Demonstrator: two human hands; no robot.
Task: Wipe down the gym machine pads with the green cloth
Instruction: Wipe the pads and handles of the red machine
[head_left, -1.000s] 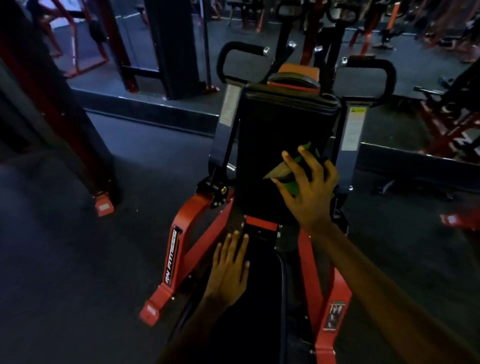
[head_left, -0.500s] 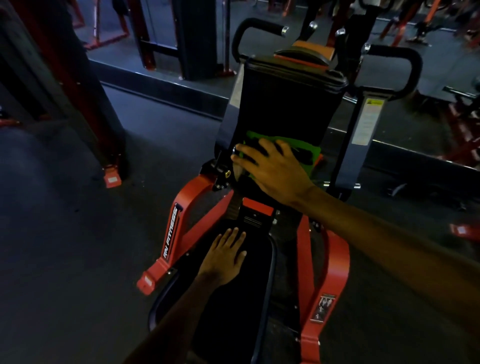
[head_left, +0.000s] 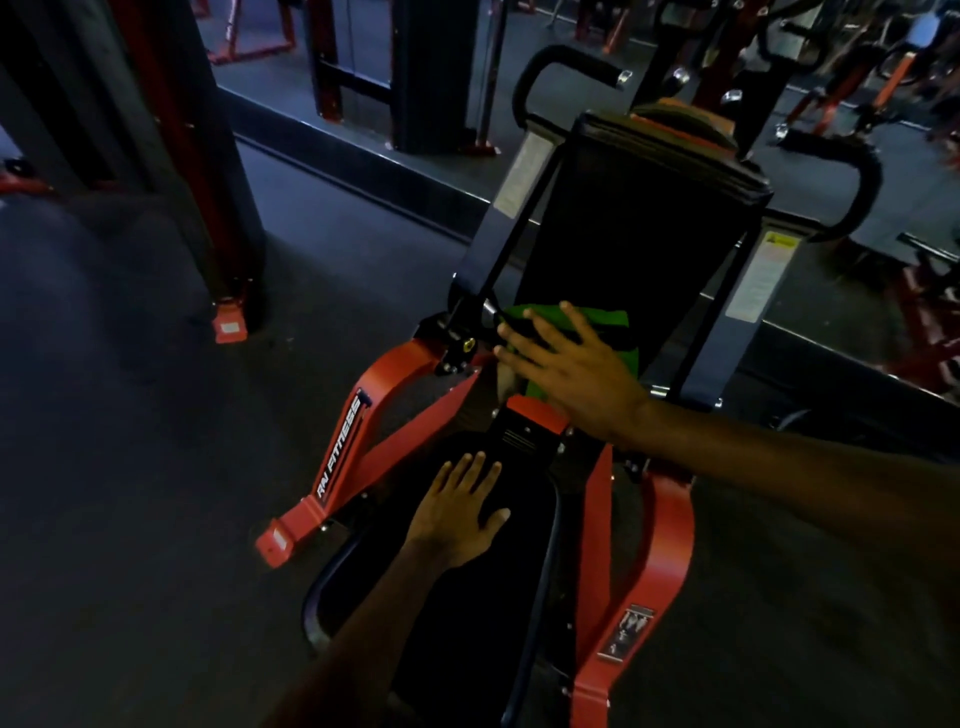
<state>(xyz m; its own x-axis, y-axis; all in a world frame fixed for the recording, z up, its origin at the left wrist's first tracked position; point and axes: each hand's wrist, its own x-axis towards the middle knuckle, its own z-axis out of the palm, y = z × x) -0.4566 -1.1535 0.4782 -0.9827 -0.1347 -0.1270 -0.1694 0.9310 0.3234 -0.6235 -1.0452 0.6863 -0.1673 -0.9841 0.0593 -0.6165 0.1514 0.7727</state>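
Your right hand (head_left: 576, 371) lies flat with fingers spread, pressing the green cloth (head_left: 602, 332) against the lower part of the back pad (head_left: 639, 234); nothing is pinched, the palm simply holds the cloth down. Your left hand (head_left: 460, 512) also rests flat and spread, fingers pointing toward 12 o'clock, on the seat pad (head_left: 467, 623), holding nothing.

Both pads are black, smooth and rectangular, the back pad tilted up and away from you, with thick stitched edging at its top. That cloth is a soft, flat green sheet, partly hidden under your fingers.

Around the pads runs the red frame (head_left: 374, 415), painted metal with rounded bends and white lettering on its 9 o'clock leg. 2 black curved handles rise at 11 o'clock (head_left: 550, 62) and 2 o'clock (head_left: 857, 176) of the back pad, each on a dark upright carrying 1 pale label (head_left: 761, 275). A dark column with a red foot (head_left: 228, 325) stands at 10 o'clock on the dull, grainy floor (head_left: 130, 493). More red machines show blurred at 1 o'clock.
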